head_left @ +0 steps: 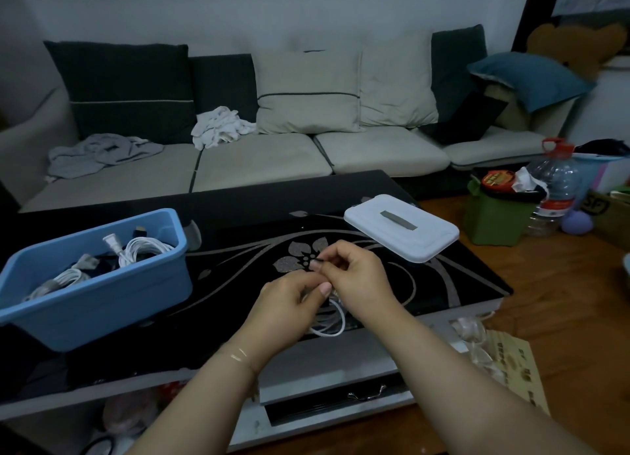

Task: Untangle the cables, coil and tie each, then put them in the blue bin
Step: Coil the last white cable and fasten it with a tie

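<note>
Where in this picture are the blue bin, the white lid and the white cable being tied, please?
blue bin (102, 304): head view, on its front wall.
white lid (381, 236): head view, on its top beside the grey handle.
white cable (335, 330): head view, on the coil's loop below the hands.

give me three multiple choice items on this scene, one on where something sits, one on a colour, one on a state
1. Where is the white lid?
A. on the bin
B. on the black table, right of the hands
C. on the sofa

2. What colour is the cable in the hands?
A. white
B. red
C. green

3. What state is the blue bin in?
A. shut
B. open and bare
C. open, with cables inside

Key: 1 B, the lid lies on the table. 2 A, white loops hang below the left hand and right hand. 3 C, coiled cables show inside.
</note>
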{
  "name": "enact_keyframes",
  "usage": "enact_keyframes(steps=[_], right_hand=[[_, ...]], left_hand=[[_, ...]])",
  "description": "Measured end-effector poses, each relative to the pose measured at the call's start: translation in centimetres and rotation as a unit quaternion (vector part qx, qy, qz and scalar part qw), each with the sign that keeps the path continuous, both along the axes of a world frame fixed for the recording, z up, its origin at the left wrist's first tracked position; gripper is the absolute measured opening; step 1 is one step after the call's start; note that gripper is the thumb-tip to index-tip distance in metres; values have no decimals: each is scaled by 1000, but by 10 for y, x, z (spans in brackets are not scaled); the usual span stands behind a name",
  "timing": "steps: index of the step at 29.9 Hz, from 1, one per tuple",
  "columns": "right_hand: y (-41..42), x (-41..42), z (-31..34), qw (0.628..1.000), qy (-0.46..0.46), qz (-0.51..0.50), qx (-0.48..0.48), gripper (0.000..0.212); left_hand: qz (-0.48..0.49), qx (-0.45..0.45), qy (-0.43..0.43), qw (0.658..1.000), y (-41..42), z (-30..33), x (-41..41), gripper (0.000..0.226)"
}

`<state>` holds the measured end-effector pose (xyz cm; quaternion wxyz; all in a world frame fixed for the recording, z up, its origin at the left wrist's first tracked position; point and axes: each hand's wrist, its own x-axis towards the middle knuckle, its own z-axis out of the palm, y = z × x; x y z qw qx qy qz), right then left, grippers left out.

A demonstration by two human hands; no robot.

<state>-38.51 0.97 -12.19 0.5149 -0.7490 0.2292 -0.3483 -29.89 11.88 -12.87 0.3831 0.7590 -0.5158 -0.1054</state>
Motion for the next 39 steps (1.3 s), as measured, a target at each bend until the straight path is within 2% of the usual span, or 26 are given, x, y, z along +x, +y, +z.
enact_keyframes(steps=[5, 7, 12, 14, 16, 19, 21, 24, 26, 29, 35, 39], right_hand=[[2, -2, 8, 986, -22, 19, 164, 16], [1, -3, 7, 983, -13, 27, 181, 18], [2, -1, 6, 997, 74, -18, 27, 27], [2, -1, 6, 997, 73, -19, 6, 24], [7, -3, 8, 998, 46, -10, -44, 21], [10, -7, 5, 963, 38, 7, -267, 15], [12, -10, 4, 948, 11, 35, -316, 13], [12, -10, 4, 963, -13, 43, -266, 9], [13, -12, 7, 981, 37, 54, -184, 8], [8, -21, 12, 983, 138, 90, -78, 36], [10, -20, 13, 974, 177, 92, -106, 41], [9, -21, 14, 959, 222, 134, -114, 48]], left_hand=[[-17, -1, 34, 999, 1, 3, -1, 20], [-25, -11, 59, 998, 2, 3, -1, 18], [-24, -70, 134, 988, 4, 4, -9, 9], [4, -76, 162, 984, 3, 4, -9, 6], [32, -70, 211, 974, 3, 3, -8, 17], [22, -72, 309, 948, 1, 5, -8, 10], [2, -68, 315, 947, 3, 8, -5, 11], [-9, -73, 300, 951, 4, 8, 1, 12], [-1, -78, 293, 953, 5, 7, 2, 14], [30, -98, 287, 952, 5, 6, 4, 12], [67, -126, 308, 941, 2, 5, -1, 17], [75, -130, 328, 933, 1, 6, 0, 24]])
